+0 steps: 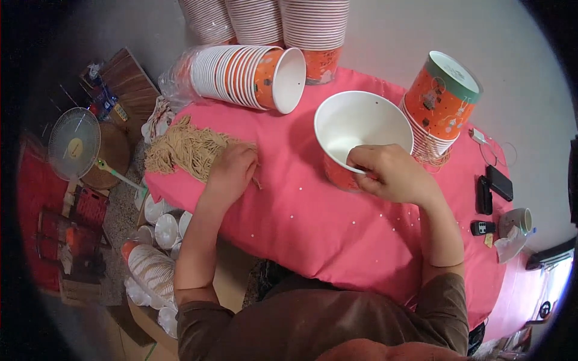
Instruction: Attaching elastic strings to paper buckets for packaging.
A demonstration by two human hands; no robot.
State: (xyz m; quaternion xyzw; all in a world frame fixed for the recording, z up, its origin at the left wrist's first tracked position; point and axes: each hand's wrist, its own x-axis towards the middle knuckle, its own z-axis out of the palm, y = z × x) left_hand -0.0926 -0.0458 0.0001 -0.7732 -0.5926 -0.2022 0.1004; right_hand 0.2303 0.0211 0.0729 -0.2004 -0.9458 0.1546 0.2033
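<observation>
My right hand (391, 173) grips the near rim of an orange paper bucket (355, 123) with a white inside, standing upright on the pink tablecloth (301, 216). My left hand (232, 171) rests on a pile of tan cords (186, 147) at the table's left edge, fingers curled into the strands. A few strands trail out from under that hand.
A sleeve of nested orange buckets (244, 77) lies on its side at the back. Upright stacks (265, 21) stand behind it, another stack (442, 99) tilts at right. Phones, a remote (490, 186) and a cup (518, 221) lie far right. A fan (73, 144) and more cups (153, 265) sit on the floor.
</observation>
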